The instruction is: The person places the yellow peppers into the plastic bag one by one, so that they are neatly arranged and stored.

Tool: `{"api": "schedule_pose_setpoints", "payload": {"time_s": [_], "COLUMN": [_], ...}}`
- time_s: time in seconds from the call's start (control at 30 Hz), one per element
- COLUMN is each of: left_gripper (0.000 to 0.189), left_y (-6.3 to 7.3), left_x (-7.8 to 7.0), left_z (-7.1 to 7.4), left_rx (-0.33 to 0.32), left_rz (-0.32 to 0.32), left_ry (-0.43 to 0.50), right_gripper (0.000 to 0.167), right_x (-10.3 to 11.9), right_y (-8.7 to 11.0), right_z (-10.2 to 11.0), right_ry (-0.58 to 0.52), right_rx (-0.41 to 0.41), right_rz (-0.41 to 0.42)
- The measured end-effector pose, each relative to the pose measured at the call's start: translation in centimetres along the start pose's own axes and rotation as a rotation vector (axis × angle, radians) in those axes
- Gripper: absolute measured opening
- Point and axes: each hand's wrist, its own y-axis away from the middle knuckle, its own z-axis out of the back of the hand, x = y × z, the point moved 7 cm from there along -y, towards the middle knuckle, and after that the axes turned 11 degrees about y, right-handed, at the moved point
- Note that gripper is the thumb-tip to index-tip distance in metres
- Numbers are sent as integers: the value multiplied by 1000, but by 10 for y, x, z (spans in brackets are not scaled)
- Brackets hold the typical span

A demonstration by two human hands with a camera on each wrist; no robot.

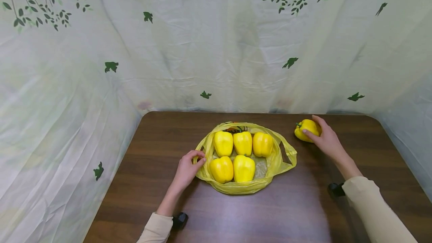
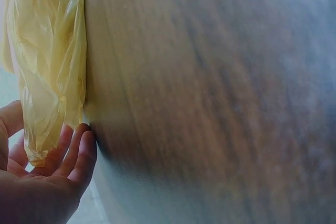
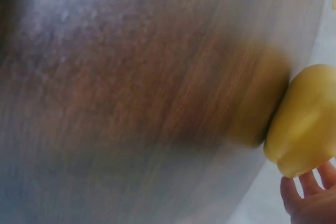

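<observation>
A yellow plastic bag (image 1: pixel 234 188) lies spread wide on the table, with several yellow bell peppers (image 1: pixel 244 168) inside in two rows. At its left rim is my left hand (image 1: pixel 187 168), the thumb and fingers curled about the edge of the bag; in the left wrist view the thin plastic (image 2: pixel 50 66) passes between them. To the right of the bag, near the table's back edge, my right hand (image 1: pixel 325 137) grips another yellow bell pepper (image 1: pixel 305 130) lying on its side. The right wrist view has fingertips against this pepper's (image 3: pixel 304 121) end.
The brown wooden table (image 1: pixel 162 134) has rounded back corners. Behind and beside it hangs a pale curtain (image 1: pixel 216 48) with a green leaf print. The bag's handle loop (image 1: pixel 289 156) lies out toward the right. A dark camera sits at each wrist.
</observation>
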Motion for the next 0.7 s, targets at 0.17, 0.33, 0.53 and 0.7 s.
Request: {"api": "schedule_pose_setpoints", "payload": {"time_s": [0.17, 0.33, 0.53, 0.7], "left_gripper": [11, 11, 11, 11], "left_y": [0, 0, 0, 0], "left_x": [0, -1, 0, 1], "left_z": [0, 1, 1, 0], "left_rx": [0, 1, 1, 2], "left_rz": [1, -3, -1, 2], "left_ry": [0, -1, 0, 3], "right_gripper": [86, 86, 82, 82], "right_x": [-17, 0, 18, 20], "right_y": [-8, -1, 10, 17], "right_z": [-7, 1, 10, 11], "right_ry": [55, 67, 82, 103], "right_rx": [-1, 6, 30, 34], "right_rz": [3, 0, -12, -32]}}
